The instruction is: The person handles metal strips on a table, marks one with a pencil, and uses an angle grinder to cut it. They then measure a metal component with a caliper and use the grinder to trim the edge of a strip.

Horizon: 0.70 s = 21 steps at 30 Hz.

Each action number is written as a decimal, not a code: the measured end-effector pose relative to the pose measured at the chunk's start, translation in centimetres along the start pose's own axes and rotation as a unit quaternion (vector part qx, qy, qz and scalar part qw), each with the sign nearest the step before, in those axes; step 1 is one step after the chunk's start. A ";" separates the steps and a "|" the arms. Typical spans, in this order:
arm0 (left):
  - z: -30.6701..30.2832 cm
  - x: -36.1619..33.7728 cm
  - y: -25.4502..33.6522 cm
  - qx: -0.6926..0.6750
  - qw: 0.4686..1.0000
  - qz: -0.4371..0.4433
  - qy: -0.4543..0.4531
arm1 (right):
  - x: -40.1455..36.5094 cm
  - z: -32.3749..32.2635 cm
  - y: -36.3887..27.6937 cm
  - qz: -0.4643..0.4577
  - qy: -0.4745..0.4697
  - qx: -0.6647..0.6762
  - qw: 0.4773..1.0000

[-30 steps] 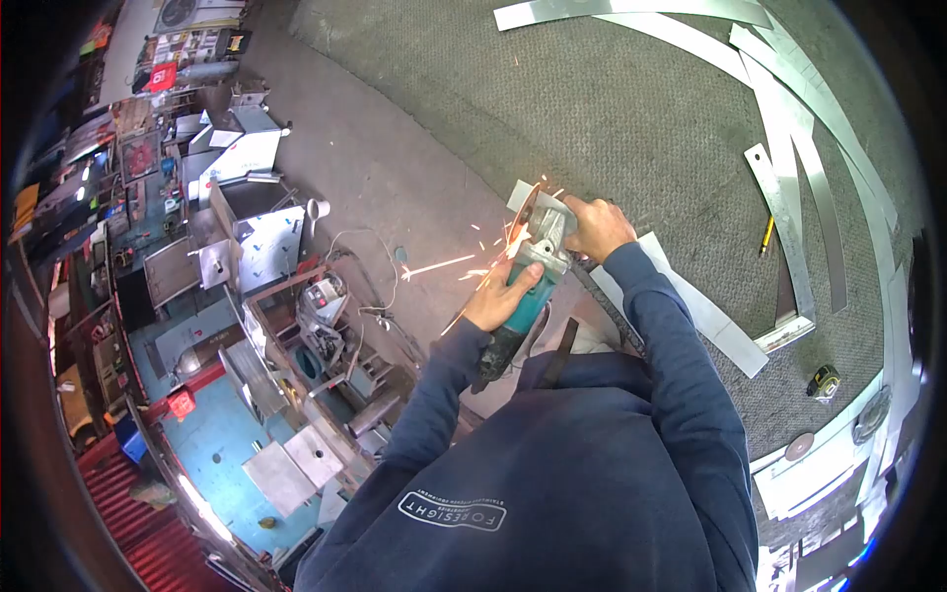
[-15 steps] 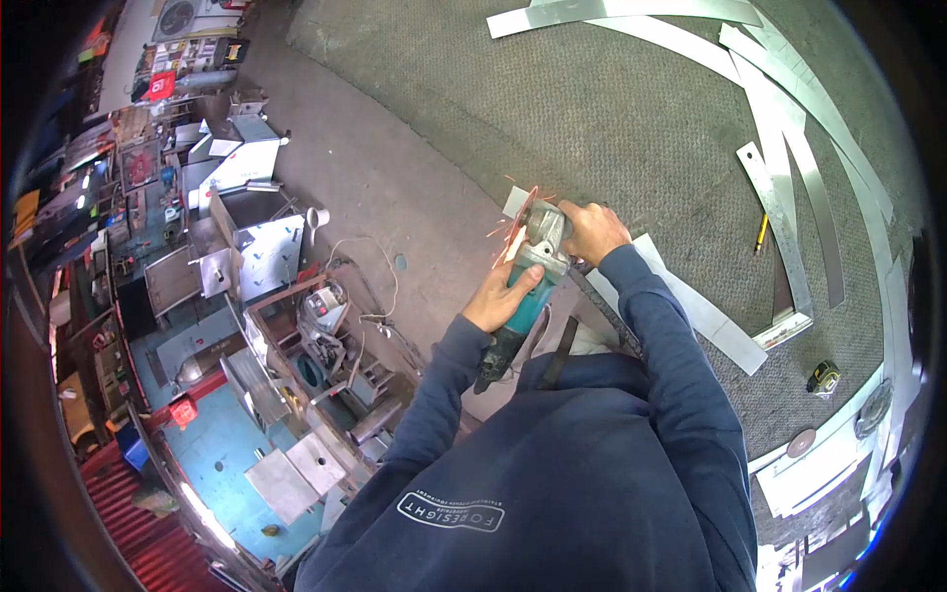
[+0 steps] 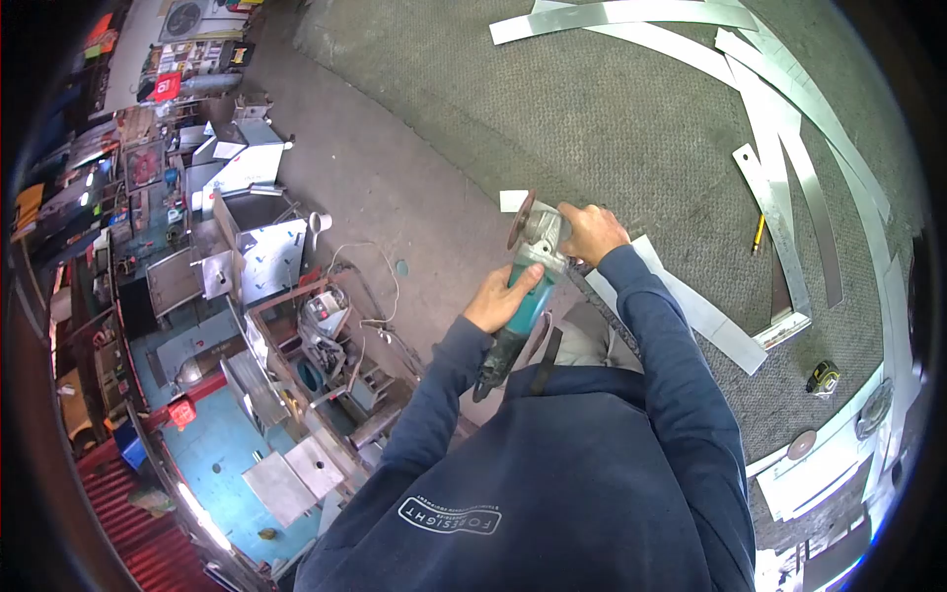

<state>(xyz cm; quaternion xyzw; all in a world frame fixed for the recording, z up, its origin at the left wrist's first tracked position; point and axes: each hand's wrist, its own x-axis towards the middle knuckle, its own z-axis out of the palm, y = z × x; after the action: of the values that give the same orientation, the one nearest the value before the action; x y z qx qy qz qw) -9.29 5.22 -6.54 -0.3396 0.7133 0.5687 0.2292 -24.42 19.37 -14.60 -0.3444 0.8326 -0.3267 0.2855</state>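
A teal and black angle grinder (image 3: 531, 286) lies across both hands, its metal head pointing away from me. My left hand (image 3: 496, 299) is wrapped around the teal body, thumb on top. Closed against the right side of the grey head is my right hand (image 3: 594, 234); its fingertips are partly hidden. The brown disc (image 3: 521, 221) stands on edge at the head's left side. Just beyond it, a short bright metal end (image 3: 512, 201) projects over the edge of the mat-covered surface. A flat metal strip (image 3: 705, 314) lies beside my right forearm.
The textured mat (image 3: 631, 118) carries several long metal strips (image 3: 789, 128), a ruler-like bar (image 3: 774, 227), a yellow pencil (image 3: 759, 234), a tape measure (image 3: 823, 377) and a loose disc (image 3: 802, 444). Left, beyond the floor (image 3: 395, 178), stand a cluttered blue bench (image 3: 222, 444) and metal parts.
Orange sparks flew from the disc earlier; none show now. The grinder has tilted slightly, and the disc's face is more visible. Both hands keep their hold.
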 end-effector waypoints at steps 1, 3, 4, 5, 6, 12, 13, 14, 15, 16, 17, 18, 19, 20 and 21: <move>-0.1 -0.2 0.1 -0.001 1.000 0.000 0.002 | 0.0 0.2 -0.1 -0.002 -0.001 0.000 1.000; -0.4 -0.6 0.6 0.032 0.999 0.003 -0.006 | 0.0 0.0 -0.3 -0.009 0.026 -0.022 0.999; -0.9 -1.3 0.5 0.034 0.999 0.008 -0.007 | 0.1 -0.3 -0.5 -0.009 0.031 -0.024 0.999; -1.6 -2.5 0.2 0.014 0.999 0.012 -0.048 | 0.2 -0.8 -0.8 0.025 -0.018 0.038 0.999; -2.3 -3.6 0.0 -0.005 0.996 0.019 -0.089 | 0.3 -1.7 -1.1 0.057 -0.064 0.098 0.991; -5.3 -10.8 -3.9 -0.216 0.963 0.057 -0.151 | -2.2 -3.9 -3.4 0.013 0.052 0.082 0.995; -5.7 -12.0 -3.6 -0.294 0.942 0.052 -0.151 | -3.8 -4.9 -5.6 -0.028 0.157 0.018 0.987; -6.4 -12.8 -3.7 -0.369 0.915 0.045 -0.153 | -5.6 -6.5 -7.3 -0.007 0.084 0.061 0.995; -7.2 -12.9 -4.3 -0.367 0.914 0.053 -0.165 | -7.4 -7.2 -9.3 -0.002 0.095 0.052 0.994; -8.2 -13.1 -4.8 -0.411 0.877 0.092 -0.229 | -9.3 -7.3 -11.2 -0.007 0.132 0.063 0.989; -9.0 -13.3 -5.5 -0.454 0.833 0.126 -0.291 | -10.9 -6.6 -12.7 -0.011 0.167 0.075 0.983; -9.7 -13.6 -6.1 -0.445 0.824 0.128 -0.327 | -12.2 -5.0 -13.6 -0.002 0.172 0.068 0.983; -10.0 -14.1 -6.4 -0.445 0.820 0.126 -0.337 | -13.2 -2.9 -14.2 -0.029 0.258 0.011 0.966; -10.1 -14.6 -6.5 -0.487 0.766 0.100 -0.407 | -13.9 -1.2 -14.5 -0.056 0.341 -0.048 0.937; -10.1 -15.2 -6.6 -0.525 0.706 0.068 -0.471 | -14.6 0.2 -14.7 -0.047 0.346 -0.052 0.936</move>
<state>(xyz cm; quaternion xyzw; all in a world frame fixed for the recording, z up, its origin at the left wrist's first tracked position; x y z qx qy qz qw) 6.28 -2.00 2.48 -0.0436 0.1206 0.9512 0.2807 -9.79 22.33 -0.16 -0.2636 0.8784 -0.3949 -0.0540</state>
